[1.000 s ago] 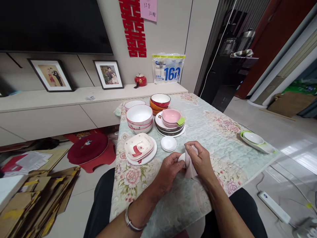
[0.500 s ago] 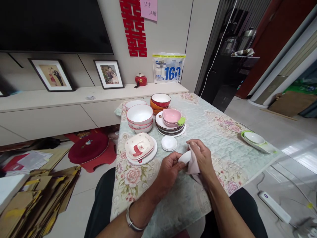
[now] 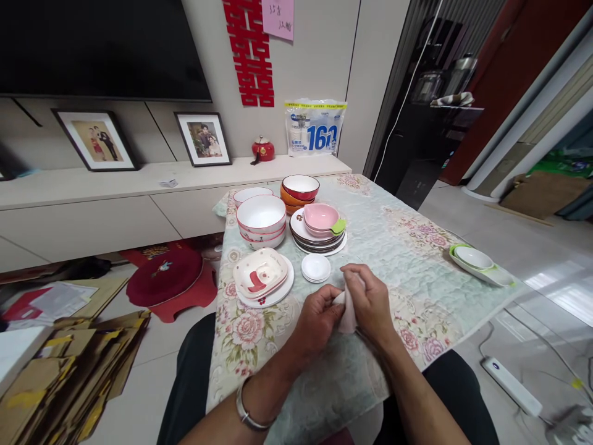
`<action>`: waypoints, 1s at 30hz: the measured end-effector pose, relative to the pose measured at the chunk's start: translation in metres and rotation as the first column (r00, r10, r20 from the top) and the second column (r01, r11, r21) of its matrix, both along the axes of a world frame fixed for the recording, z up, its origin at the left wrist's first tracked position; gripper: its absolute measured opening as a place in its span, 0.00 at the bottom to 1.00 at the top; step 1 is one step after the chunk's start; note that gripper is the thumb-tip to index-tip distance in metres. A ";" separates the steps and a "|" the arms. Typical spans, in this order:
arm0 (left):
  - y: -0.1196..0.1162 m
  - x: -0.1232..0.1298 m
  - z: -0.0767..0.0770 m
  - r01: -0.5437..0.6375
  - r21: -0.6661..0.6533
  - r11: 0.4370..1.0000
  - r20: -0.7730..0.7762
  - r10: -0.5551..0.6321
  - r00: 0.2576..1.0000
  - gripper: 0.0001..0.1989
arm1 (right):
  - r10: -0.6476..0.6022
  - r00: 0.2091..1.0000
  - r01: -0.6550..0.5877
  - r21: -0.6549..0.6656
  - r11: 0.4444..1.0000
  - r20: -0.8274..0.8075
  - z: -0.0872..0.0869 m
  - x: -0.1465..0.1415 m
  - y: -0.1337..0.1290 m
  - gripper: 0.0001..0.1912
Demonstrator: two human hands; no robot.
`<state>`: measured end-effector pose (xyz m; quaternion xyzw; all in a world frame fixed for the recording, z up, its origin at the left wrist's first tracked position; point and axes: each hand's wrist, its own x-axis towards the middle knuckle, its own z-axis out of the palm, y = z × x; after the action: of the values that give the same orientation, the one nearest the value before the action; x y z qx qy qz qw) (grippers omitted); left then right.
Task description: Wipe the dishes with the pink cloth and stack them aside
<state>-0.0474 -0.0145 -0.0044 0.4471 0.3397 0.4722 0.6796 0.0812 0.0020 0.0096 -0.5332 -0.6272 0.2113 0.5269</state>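
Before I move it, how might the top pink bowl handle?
The top pink bowl looks rigid and glossy, so probably slippery and breakable. Its green handle juts sideways, so pushing there might tip it. It seems nested, so the bowl beneath may come along.

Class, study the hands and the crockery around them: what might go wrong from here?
The small white dish is gripped only near its edge by the left hand, so it might slip as the right hand presses the pink cloth on it.

The stacked small white dishes sit close by; a stray knuckle could knock them.
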 end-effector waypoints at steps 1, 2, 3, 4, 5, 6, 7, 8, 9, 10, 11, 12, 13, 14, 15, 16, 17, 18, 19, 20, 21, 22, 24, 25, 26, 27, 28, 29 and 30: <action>0.000 0.000 0.000 -0.001 -0.009 1.000 0.021 0.001 1.000 0.08 | -0.013 0.990 0.000 -0.098 0.995 -0.137 0.000 0.004 0.003 0.12; 0.000 0.000 0.000 0.001 -0.019 1.000 0.053 0.000 0.999 0.09 | -0.026 0.960 -0.029 -0.192 0.981 -0.278 0.000 0.008 0.005 0.14; 0.000 0.000 -0.001 0.005 -0.029 1.000 0.091 -0.002 0.996 0.10 | -0.038 0.912 -0.080 -0.268 0.960 -0.409 -0.001 0.011 0.008 0.16; 0.000 0.000 -0.001 0.013 -0.039 0.999 0.133 -0.007 0.991 0.11 | -0.050 0.854 -0.139 -0.320 0.937 -0.517 -0.002 0.014 0.010 0.18; 0.000 0.001 -0.001 0.027 -0.052 0.998 0.172 -0.017 0.985 0.12 | -0.062 0.802 -0.188 -0.350 0.918 -0.594 -0.002 0.016 0.011 0.20; 0.000 0.001 -0.001 0.045 -0.066 0.997 0.203 -0.031 0.979 0.13 | -0.071 0.766 -0.218 -0.362 0.906 -0.639 -0.002 0.017 0.012 0.21; 0.000 0.002 -0.001 0.062 -0.081 0.995 0.222 -0.043 0.974 0.13 | -0.076 0.752 -0.227 -0.365 0.903 -0.654 -0.002 0.019 0.013 0.21; 0.000 0.002 -0.001 0.076 -0.090 0.993 0.229 -0.054 0.972 0.14 | -0.076 0.761 -0.221 -0.368 0.903 -0.644 -0.002 0.020 0.012 0.21; 0.000 0.002 0.000 0.089 -0.093 0.992 0.226 -0.066 0.972 0.14 | -0.069 0.791 -0.203 -0.367 0.908 -0.609 -0.001 0.020 0.011 0.20; 0.000 0.002 0.001 0.098 -0.093 0.991 0.205 -0.077 0.976 0.14 | -0.054 0.835 -0.175 -0.357 0.917 -0.548 0.000 0.020 0.010 0.18; 0.000 0.001 0.002 0.098 -0.089 0.991 0.167 -0.082 0.983 0.14 | -0.036 0.885 -0.138 -0.335 0.932 -0.464 0.001 0.020 0.009 0.16; -0.001 0.001 0.003 0.093 -0.080 0.993 0.115 -0.083 0.990 0.14 | -0.019 0.933 -0.096 -0.299 0.950 -0.360 0.002 0.018 0.007 0.14; -0.001 0.002 0.003 0.083 -0.066 0.994 0.058 -0.079 0.995 0.13 | -0.009 0.970 -0.053 -0.246 0.968 -0.244 0.002 0.016 0.005 0.13; -0.001 0.002 0.003 0.073 -0.047 0.996 0.003 -0.073 0.997 0.12 | -0.006 0.992 -0.017 -0.178 0.984 -0.127 0.002 0.013 0.003 0.11; -0.002 0.002 0.003 0.061 -0.023 0.998 -0.041 -0.062 0.997 0.11 | -0.008 1.000 0.006 -0.100 0.995 -0.017 0.002 0.010 0.001 0.10; -0.002 0.002 0.003 0.049 0.007 0.999 -0.070 -0.048 0.996 0.10 | -0.008 0.997 0.010 -0.025 1.000 0.080 0.002 0.006 -0.001 0.09; -0.002 0.003 0.002 0.037 0.038 0.999 -0.084 -0.034 0.996 0.08 | -0.004 0.987 -0.003 0.044 0.999 0.161 0.002 0.002 -0.003 0.09; -0.002 0.003 0.002 0.026 0.065 0.998 -0.091 -0.020 0.996 0.07 | 0.007 0.975 -0.029 0.096 0.995 0.222 0.002 -0.001 -0.004 0.09; -0.003 0.003 0.002 0.017 0.086 0.996 -0.096 -0.009 0.995 0.06 | 0.020 0.966 -0.055 0.130 0.990 0.256 0.002 -0.003 -0.004 0.09; -0.003 0.003 0.002 0.012 0.099 0.995 -0.099 -0.002 0.995 0.06 | 0.031 0.966 -0.069 0.138 0.988 0.258 0.003 -0.004 -0.004 0.09; -0.003 0.002 0.002 0.012 0.100 0.995 -0.101 -0.002 0.995 0.05 | 0.038 0.974 -0.065 0.117 0.991 0.225 0.003 -0.003 -0.004 0.09; -0.003 0.001 0.002 0.014 0.091 0.996 -0.099 -0.005 0.995 0.04 | 0.035 0.987 -0.046 0.066 0.997 0.157 0.004 -0.001 -0.002 0.10; -0.003 0.000 0.004 0.022 0.054 0.998 -0.069 -0.018 0.997 0.05 | 0.012 0.998 -0.018 -0.100 0.995 -0.059 0.004 0.006 0.002 0.11; -0.003 0.000 0.005 0.026 0.033 0.999 -0.040 -0.024 0.999 0.06 | -0.008 0.983 -0.028 -0.192 0.981 -0.184 0.005 0.010 0.004 0.13; -0.003 0.000 0.005 0.032 0.014 0.999 0.000 -0.032 0.999 0.07 | -0.027 0.952 -0.058 -0.270 0.961 -0.303 0.004 0.013 0.006 0.14; -0.003 0.001 0.006 0.038 -0.004 0.999 0.050 -0.038 0.998 0.08 | -0.044 0.912 -0.100 -0.324 0.941 -0.408 0.004 0.015 0.008 0.16; -0.002 0.001 0.006 0.043 -0.024 0.999 0.105 -0.040 0.994 0.10 | -0.060 0.868 -0.140 -0.357 0.924 -0.494 0.004 0.017 0.009 0.18; -0.002 0.002 0.006 0.048 -0.044 0.998 0.158 -0.040 0.987 0.11 | -0.072 0.828 -0.176 -0.379 0.908 -0.557 0.003 0.017 0.010 0.19; -0.002 0.002 0.006 0.051 -0.067 0.996 0.205 -0.036 0.978 0.12 | -0.080 0.797 -0.203 -0.392 0.897 -0.598 0.003 0.018 0.011 0.20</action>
<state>-0.0453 -0.0166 0.0014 0.3789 0.2751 0.4878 0.7367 0.0990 0.0127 0.0126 -0.5214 -0.3814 0.5215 0.5574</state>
